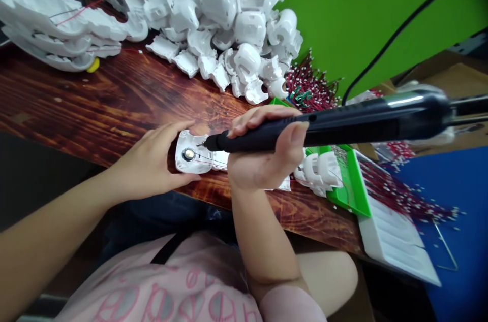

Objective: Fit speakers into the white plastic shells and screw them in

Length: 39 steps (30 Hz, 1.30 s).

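Observation:
My right hand [263, 144] is wrapped round a dark electric screwdriver [335, 121], which lies nearly level across the view. Its bit points left and reaches a white plastic shell [206, 163] on the wooden bench. Inside that shell sits a small round speaker-like disc [188, 154], with thin red and black wires running right. My left hand [152, 159] grips the shell's left end, thumb on the near side and fingers on the far side. Part of the shell's right side is hidden behind my right hand. Whether the bit sits on a screw I cannot tell.
A heap of white plastic shells [217, 2] fills the bench's back. Long curved shells [68, 27] lie at the left. Right of my hands are a green tray [356, 185], red wire bundles [312, 88] and a white foam tray [396, 238]. A black cable [404, 32] hangs behind the screwdriver.

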{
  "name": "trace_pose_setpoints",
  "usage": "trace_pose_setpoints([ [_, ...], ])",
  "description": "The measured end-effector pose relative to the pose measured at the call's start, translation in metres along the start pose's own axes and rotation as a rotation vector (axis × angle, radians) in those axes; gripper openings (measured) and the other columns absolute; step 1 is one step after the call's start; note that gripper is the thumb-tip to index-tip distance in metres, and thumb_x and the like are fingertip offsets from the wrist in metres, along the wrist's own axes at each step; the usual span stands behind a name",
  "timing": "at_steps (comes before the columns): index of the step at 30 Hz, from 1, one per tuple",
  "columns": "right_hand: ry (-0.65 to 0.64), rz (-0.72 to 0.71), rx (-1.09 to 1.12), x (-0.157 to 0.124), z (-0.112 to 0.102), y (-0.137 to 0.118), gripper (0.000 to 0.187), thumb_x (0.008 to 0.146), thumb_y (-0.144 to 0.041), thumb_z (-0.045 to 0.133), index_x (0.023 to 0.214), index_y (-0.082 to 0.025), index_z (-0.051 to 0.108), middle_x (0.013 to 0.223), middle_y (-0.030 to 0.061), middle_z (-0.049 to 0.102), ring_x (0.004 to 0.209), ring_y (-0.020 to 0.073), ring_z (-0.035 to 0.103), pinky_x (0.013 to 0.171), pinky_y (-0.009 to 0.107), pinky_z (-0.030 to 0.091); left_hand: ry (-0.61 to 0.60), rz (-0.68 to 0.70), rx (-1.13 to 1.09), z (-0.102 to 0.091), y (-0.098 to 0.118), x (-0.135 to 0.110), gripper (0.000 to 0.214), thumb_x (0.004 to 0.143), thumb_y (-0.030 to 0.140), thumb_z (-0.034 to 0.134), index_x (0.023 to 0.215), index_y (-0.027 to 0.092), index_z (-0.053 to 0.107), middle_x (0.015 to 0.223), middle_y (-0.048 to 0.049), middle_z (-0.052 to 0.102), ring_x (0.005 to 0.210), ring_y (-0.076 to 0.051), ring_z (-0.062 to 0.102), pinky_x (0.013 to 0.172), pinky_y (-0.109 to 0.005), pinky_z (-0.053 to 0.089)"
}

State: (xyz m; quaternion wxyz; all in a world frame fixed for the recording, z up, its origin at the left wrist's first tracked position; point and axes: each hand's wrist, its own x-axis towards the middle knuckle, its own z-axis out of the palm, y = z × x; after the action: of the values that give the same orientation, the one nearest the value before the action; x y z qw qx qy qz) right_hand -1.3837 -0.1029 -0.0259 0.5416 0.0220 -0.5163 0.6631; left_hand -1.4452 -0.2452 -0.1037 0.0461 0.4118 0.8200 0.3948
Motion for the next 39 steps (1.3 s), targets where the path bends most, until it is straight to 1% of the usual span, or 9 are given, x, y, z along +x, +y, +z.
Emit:
trace_pose_setpoints([
  [5, 0.005, -0.013, -0.013, -0.004, 0.0, 0.019, 0.03, 0.084, -0.051, 0.059, 0.075, -0.024, 0.048, 0.062, -0.0055, 0.044, 0.043, 0.008, 0.045, 0.037, 0.022, 0.036, -0.029, 0.047, 0.015, -0.002, 0.002, 0.004, 0.078, 0.07, 0.049, 0.074, 0.138, 0.024, 0.045, 0.137, -0.0051, 0.057, 0.123, -0.031, 0.057, 0.104, -0.046, 0.05],
  [10, 0.024, 0.023, -0.14, -0.006, -0.001, 0.028, 0.044, 0.076, -0.064, 0.065, 0.073, -0.026, 0.044, 0.061, -0.0054, 0.038, 0.042, 0.0091, 0.042, 0.037, 0.025, 0.035, -0.035, 0.033, 0.029, -0.002, 0.003, 0.003, 0.081, 0.07, 0.051, 0.075, 0.139, 0.024, 0.043, 0.138, -0.0069, 0.057, 0.123, -0.03, 0.058, 0.103, -0.046, 0.048],
  [14, -0.074, -0.023, -0.218, -0.006, -0.003, 0.029, 0.041, 0.087, -0.062, 0.054, 0.073, -0.025, 0.042, 0.064, -0.0047, 0.035, 0.045, 0.0094, 0.041, 0.039, 0.025, 0.036, -0.046, 0.013, 0.032, -0.001, 0.002, 0.003, 0.085, 0.066, 0.051, 0.077, 0.14, 0.025, 0.043, 0.138, -0.0052, 0.057, 0.123, -0.03, 0.057, 0.104, -0.047, 0.048],
  [17, -0.151, -0.045, -0.217, -0.007, -0.004, 0.03, 0.037, 0.093, -0.058, 0.047, 0.075, -0.026, 0.046, 0.065, -0.0042, 0.035, 0.046, 0.0095, 0.041, 0.041, 0.026, 0.036, -0.046, 0.026, 0.036, -0.001, 0.002, 0.002, 0.087, 0.066, 0.051, 0.078, 0.14, 0.024, 0.043, 0.139, -0.0055, 0.056, 0.124, -0.03, 0.057, 0.106, -0.046, 0.047],
  [20, -0.103, -0.033, -0.159, -0.008, -0.004, 0.03, 0.032, 0.092, -0.055, 0.051, 0.077, -0.026, 0.048, 0.065, -0.0043, 0.036, 0.045, 0.009, 0.041, 0.042, 0.026, 0.035, -0.028, 0.052, 0.048, -0.002, 0.003, 0.002, 0.086, 0.067, 0.05, 0.077, 0.141, 0.022, 0.043, 0.139, -0.0063, 0.056, 0.125, -0.029, 0.056, 0.107, -0.044, 0.046],
  [22, -0.082, -0.017, -0.186, -0.009, -0.004, 0.031, 0.034, 0.091, -0.057, 0.05, 0.077, -0.026, 0.047, 0.066, -0.0043, 0.036, 0.046, 0.0095, 0.042, 0.044, 0.027, 0.036, -0.022, 0.063, 0.05, -0.002, 0.003, 0.002, 0.084, 0.068, 0.048, 0.076, 0.141, 0.021, 0.043, 0.139, -0.0063, 0.056, 0.126, -0.028, 0.057, 0.107, -0.042, 0.046],
  [26, -0.119, -0.019, -0.257, -0.009, -0.004, 0.031, 0.036, 0.094, -0.059, 0.042, 0.078, -0.027, 0.044, 0.068, -0.0039, 0.035, 0.048, 0.0107, 0.041, 0.047, 0.028, 0.036, -0.029, 0.06, 0.041, -0.003, 0.004, 0.003, 0.084, 0.068, 0.048, 0.076, 0.141, 0.022, 0.044, 0.14, -0.0073, 0.056, 0.126, -0.029, 0.056, 0.107, -0.042, 0.046],
  [33, -0.15, -0.028, -0.213, -0.008, -0.003, 0.031, 0.033, 0.093, -0.056, 0.046, 0.079, -0.026, 0.046, 0.067, -0.0041, 0.036, 0.046, 0.0091, 0.041, 0.043, 0.027, 0.036, -0.028, 0.046, 0.04, -0.001, 0.003, 0.003, 0.086, 0.069, 0.05, 0.075, 0.143, 0.021, 0.042, 0.141, -0.0078, 0.055, 0.128, -0.029, 0.055, 0.109, -0.043, 0.044],
  [39, -0.047, 0.002, -0.183, -0.011, 0.0, 0.03, 0.033, 0.091, -0.055, 0.051, 0.077, -0.025, 0.047, 0.067, -0.0035, 0.038, 0.047, 0.0083, 0.045, 0.041, 0.025, 0.039, -0.006, 0.093, 0.031, -0.001, 0.001, 0.003, 0.082, 0.069, 0.047, 0.076, 0.14, 0.022, 0.044, 0.139, -0.007, 0.057, 0.126, -0.028, 0.057, 0.105, -0.04, 0.046],
])
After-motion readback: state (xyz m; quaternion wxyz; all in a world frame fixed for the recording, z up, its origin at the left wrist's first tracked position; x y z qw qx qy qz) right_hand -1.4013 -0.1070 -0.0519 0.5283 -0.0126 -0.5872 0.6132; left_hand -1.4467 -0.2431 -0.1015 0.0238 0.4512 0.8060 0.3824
